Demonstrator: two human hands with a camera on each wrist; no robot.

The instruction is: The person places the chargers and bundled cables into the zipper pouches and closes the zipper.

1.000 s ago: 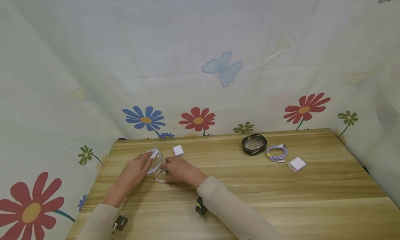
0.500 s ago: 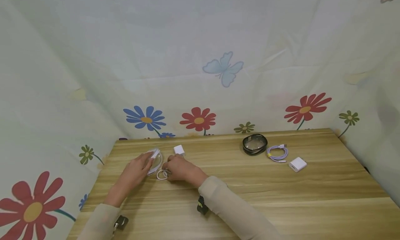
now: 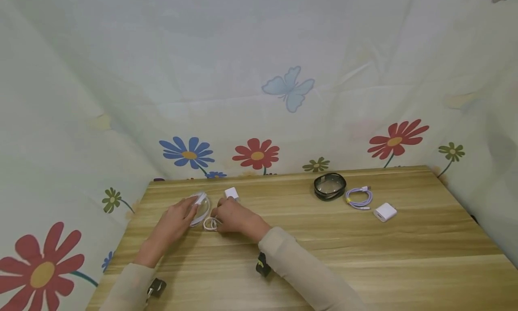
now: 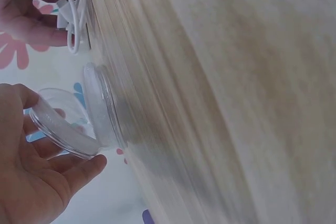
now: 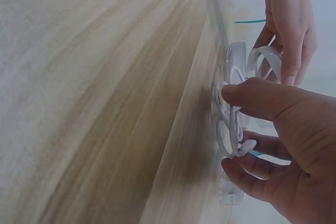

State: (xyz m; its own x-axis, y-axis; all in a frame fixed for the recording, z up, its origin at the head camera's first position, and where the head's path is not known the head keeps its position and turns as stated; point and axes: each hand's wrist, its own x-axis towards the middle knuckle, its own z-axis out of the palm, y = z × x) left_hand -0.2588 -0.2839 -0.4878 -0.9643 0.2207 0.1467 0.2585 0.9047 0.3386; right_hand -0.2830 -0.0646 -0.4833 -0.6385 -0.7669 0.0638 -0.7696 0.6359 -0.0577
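At the table's left, my left hand (image 3: 174, 223) holds the raised lid (image 4: 65, 129) of a clear round case, thumb on one side and fingers on the other. The case's base (image 4: 100, 108) rests on the table beneath the lid. Just right of it, my right hand (image 3: 238, 220) pinches a coiled white charging cable (image 5: 227, 129) between thumb and fingers. A loop of the cable sticks out toward the case in the head view. Behind my right hand, a white charger plug (image 3: 231, 193) stands on the table, partly covered by the hand.
On the right side of the wooden table (image 3: 323, 257) lie a black-rimmed clear case (image 3: 329, 197), a coiled purple cable (image 3: 360, 206) and another white charger plug (image 3: 385, 212). A flower-printed curtain (image 3: 226, 99) stands behind the table and along its sides.
My right hand has shifted slightly, and the cable loop has moved a little up and to the right in the head view. The left hand still holds the lid in the same place.
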